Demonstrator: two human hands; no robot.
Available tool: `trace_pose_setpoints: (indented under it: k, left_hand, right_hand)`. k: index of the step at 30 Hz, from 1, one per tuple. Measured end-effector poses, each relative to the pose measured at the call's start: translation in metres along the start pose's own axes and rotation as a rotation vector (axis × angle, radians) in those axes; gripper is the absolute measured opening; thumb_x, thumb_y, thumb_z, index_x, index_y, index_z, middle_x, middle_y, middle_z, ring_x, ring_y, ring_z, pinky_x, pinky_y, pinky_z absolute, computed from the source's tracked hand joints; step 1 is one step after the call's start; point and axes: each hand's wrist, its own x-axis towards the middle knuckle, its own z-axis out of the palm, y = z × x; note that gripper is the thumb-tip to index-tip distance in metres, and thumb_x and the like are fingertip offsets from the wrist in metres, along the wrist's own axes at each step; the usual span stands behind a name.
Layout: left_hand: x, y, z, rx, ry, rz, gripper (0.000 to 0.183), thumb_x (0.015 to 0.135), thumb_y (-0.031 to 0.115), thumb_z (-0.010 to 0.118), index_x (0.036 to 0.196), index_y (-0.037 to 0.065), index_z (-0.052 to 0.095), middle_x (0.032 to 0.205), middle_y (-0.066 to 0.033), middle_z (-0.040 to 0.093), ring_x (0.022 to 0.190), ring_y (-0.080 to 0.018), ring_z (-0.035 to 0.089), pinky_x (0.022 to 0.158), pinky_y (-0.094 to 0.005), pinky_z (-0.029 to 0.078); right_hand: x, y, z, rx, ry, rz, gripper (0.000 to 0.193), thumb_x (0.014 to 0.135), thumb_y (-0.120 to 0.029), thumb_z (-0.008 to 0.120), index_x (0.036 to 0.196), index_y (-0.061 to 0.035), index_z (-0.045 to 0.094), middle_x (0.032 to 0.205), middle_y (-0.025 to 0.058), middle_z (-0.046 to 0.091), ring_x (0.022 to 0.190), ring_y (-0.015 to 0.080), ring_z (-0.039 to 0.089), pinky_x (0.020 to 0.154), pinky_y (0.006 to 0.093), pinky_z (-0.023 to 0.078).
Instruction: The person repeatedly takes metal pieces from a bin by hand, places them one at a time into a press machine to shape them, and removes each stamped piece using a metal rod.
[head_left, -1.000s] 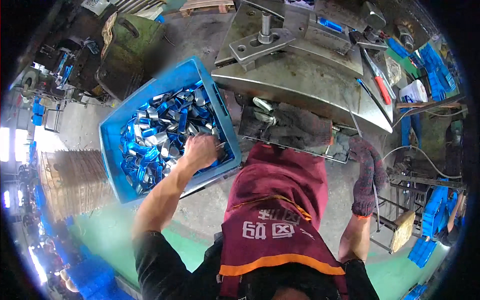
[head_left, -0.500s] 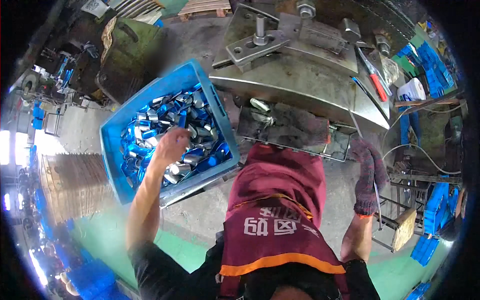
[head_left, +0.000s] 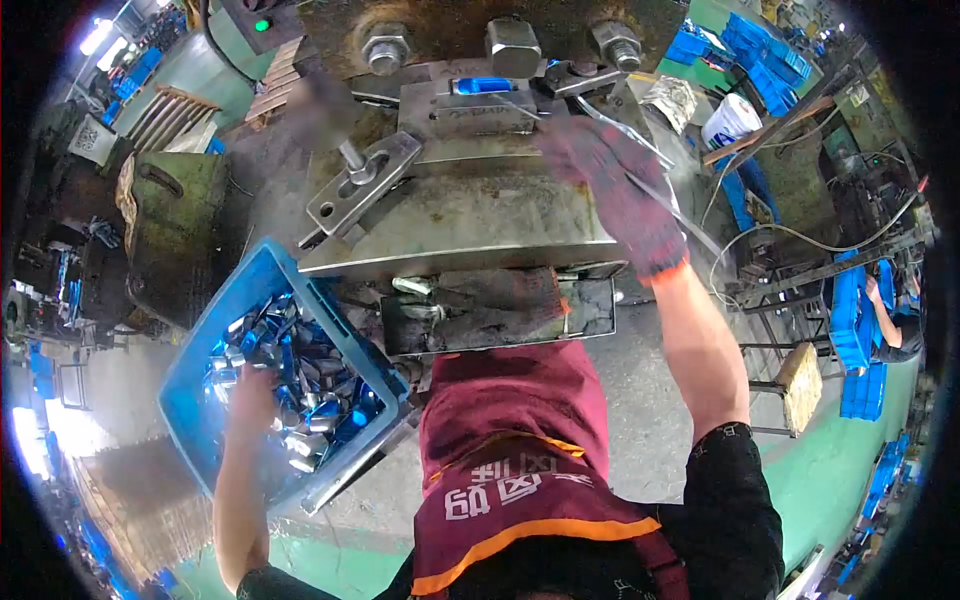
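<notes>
My bare left hand [head_left: 255,395] is inside a blue plastic tub [head_left: 178,385], among shiny blue and silver metal pieces [head_left: 318,385]. Motion blur smears its fingers, so whether it grips a piece is unclear. My right hand [head_left: 615,190], in a dark knitted glove, is closed around a thin metal rod [head_left: 680,212]. It reaches over the steel press bed [head_left: 470,215]. The rod's tip comes close to a blue metal piece [head_left: 483,86] on the die block [head_left: 425,112]; I cannot tell whether they touch.
A clamp plate with a bolt [head_left: 365,185] stands on the bed's left. Large bolts [head_left: 513,48] hang above the die. A metal tray [head_left: 410,335] holding a dark glove [head_left: 500,305] sits at the bed's front edge. Farther right are a white bucket [head_left: 730,120] and another person [head_left: 900,325].
My right hand has risen from beside the tray to the die, carrying the rod. My left hand stays within the tub. The view has shifted, and a blue piece now shows in the die.
</notes>
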Motion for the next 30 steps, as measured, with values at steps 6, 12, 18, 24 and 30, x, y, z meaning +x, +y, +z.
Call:
trace_pose_setpoints:
  k: [6, 12, 18, 24, 30]
  left_hand:
    - [-0.003, 0.008, -0.01, -0.024, 0.21, 0.151, 0.026, 0.078, 0.002, 0.059, 0.103, 0.01, 0.065, 0.093, -0.0164, 0.057, 0.085, -0.037, 0.06, 0.074, -0.0444, 0.048]
    - [-0.001, 0.03, -0.033, -0.471, 0.177, -0.105, 0.026, 0.082, 0.006, 0.051, 0.106, 0.005, 0.061, 0.101, -0.0168, 0.065, 0.094, -0.0334, 0.062, 0.081, -0.0388, 0.047]
    - [-0.013, 0.037, -0.025, -0.259, 0.251, 0.003, 0.033, 0.072, 0.0, 0.057, 0.105, 0.001, 0.063, 0.091, -0.0169, 0.066, 0.083, -0.0275, 0.064, 0.076, -0.0361, 0.05]
    - [0.017, 0.091, -0.057, -0.862, 0.114, -0.21, 0.034, 0.077, 0.008, 0.066, 0.11, -0.001, 0.062, 0.087, -0.0083, 0.066, 0.07, -0.0123, 0.059, 0.062, -0.025, 0.048]
    - [0.093, 0.222, -0.1, -1.567, 0.298, 0.106, 0.036, 0.079, 0.009, 0.073, 0.109, -0.006, 0.059, 0.088, -0.0068, 0.063, 0.075, -0.016, 0.062, 0.069, -0.0283, 0.052]
  right_hand:
    - [0.039, 0.016, 0.01, 0.302, -0.014, 0.358, 0.024, 0.092, -0.015, 0.059, 0.111, -0.001, 0.062, 0.103, 0.0084, 0.068, 0.089, 0.0151, 0.063, 0.077, 0.0266, 0.05]
    - [-0.005, 0.026, 0.018, -0.24, -0.017, -0.136, 0.024, 0.093, -0.012, 0.054, 0.113, -0.0009, 0.06, 0.102, 0.0132, 0.067, 0.094, 0.0222, 0.065, 0.077, 0.0315, 0.051]
    - [-0.076, -0.024, 0.012, -0.302, -0.129, 0.016, 0.025, 0.095, -0.004, 0.045, 0.115, 0.003, 0.057, 0.112, 0.0152, 0.065, 0.1, 0.0205, 0.064, 0.085, 0.0302, 0.049]
    - [-0.105, -0.026, -0.004, -0.239, -0.041, 0.067, 0.025, 0.094, -0.007, 0.048, 0.115, 0.0009, 0.058, 0.107, 0.0148, 0.066, 0.093, 0.0215, 0.065, 0.08, 0.0308, 0.05]
    - [-0.118, -0.022, -0.009, -0.136, 0.026, 0.105, 0.026, 0.093, -0.01, 0.052, 0.116, -0.0017, 0.059, 0.102, 0.0142, 0.067, 0.084, 0.0227, 0.067, 0.075, 0.0317, 0.052]
